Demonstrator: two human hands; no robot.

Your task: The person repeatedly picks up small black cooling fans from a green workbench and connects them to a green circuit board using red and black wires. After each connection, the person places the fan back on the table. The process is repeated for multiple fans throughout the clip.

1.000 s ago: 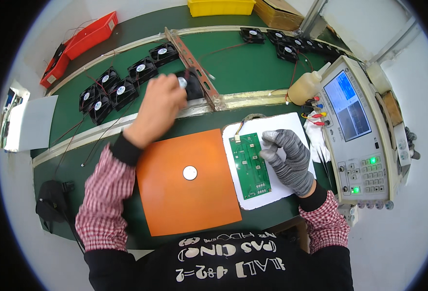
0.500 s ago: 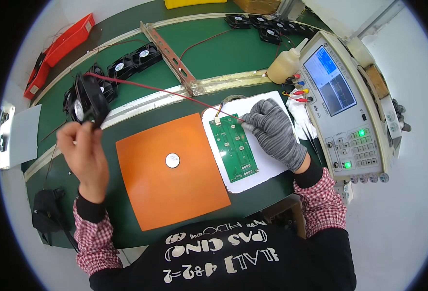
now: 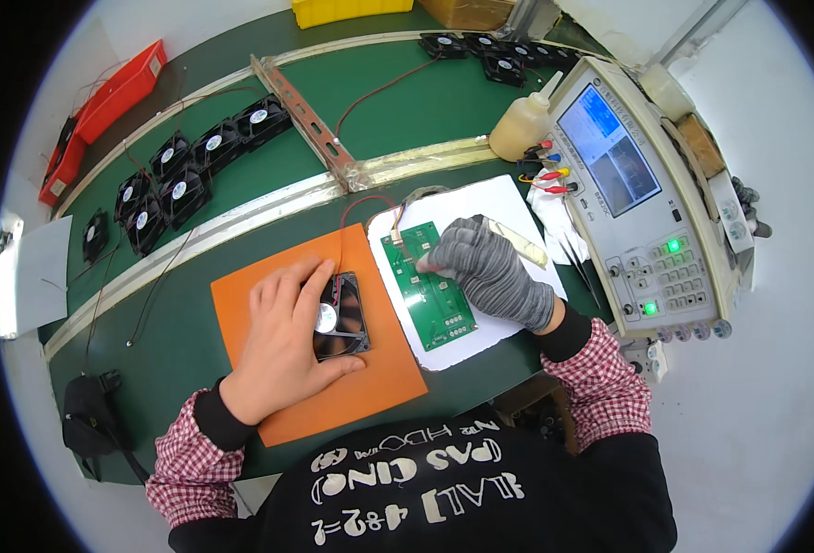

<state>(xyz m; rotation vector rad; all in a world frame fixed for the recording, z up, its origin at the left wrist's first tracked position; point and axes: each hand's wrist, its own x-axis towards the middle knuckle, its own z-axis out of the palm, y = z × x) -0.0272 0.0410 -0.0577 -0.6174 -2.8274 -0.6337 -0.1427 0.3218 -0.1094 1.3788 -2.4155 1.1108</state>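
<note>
My bare left hand (image 3: 283, 346) rests on a black square cooling fan (image 3: 342, 318) that lies flat on the orange mat (image 3: 370, 378). The fan's red wire (image 3: 356, 207) loops up toward a green circuit board (image 3: 439, 290) on a white sheet (image 3: 508, 207). My gloved right hand (image 3: 490, 267), in a grey knit glove, presses its fingertips on the board's upper edge, near the wire's connector. What the fingers pinch is hidden.
A row of black fans (image 3: 186, 170) lies at the back left, more fans (image 3: 499, 51) at the back right. A metal rail (image 3: 301, 115) crosses the green table. A plastic bottle (image 3: 522, 124) and a test instrument with screen (image 3: 642, 198) stand right. Red bins (image 3: 103, 111) sit far left.
My left hand brought a fan from the left in the air down onto the orange mat, covering the white disc there. My right hand stayed on the board.
</note>
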